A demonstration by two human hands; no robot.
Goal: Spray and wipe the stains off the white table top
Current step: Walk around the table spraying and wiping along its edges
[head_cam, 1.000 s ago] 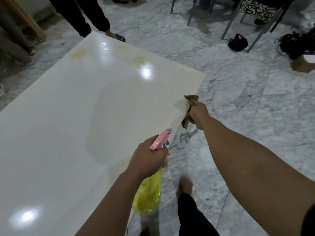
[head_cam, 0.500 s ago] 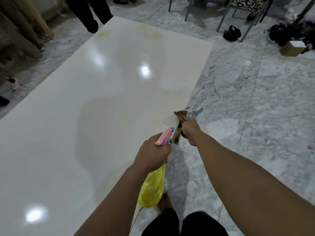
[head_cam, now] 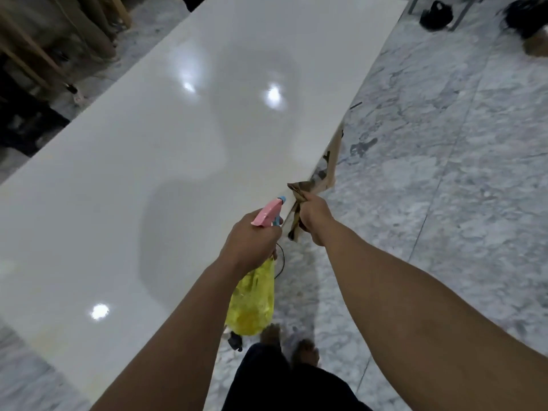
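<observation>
Dim indoor light, prob. overhead lamps: three bright glare spots sat on the glossy white table top [head_cam: 124, 185], w/ a soft broad shadow mid-surface. Wide-angle bend stretched the edges. Top left corner & far floor [head_cam: 462, 161] were smeared w/ motion blur; centre was fairly sharp.

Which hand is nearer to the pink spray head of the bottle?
Left. The left hand grips the bottle just below the pink spray head; the right hand holds the brown cloth beside it.
</observation>
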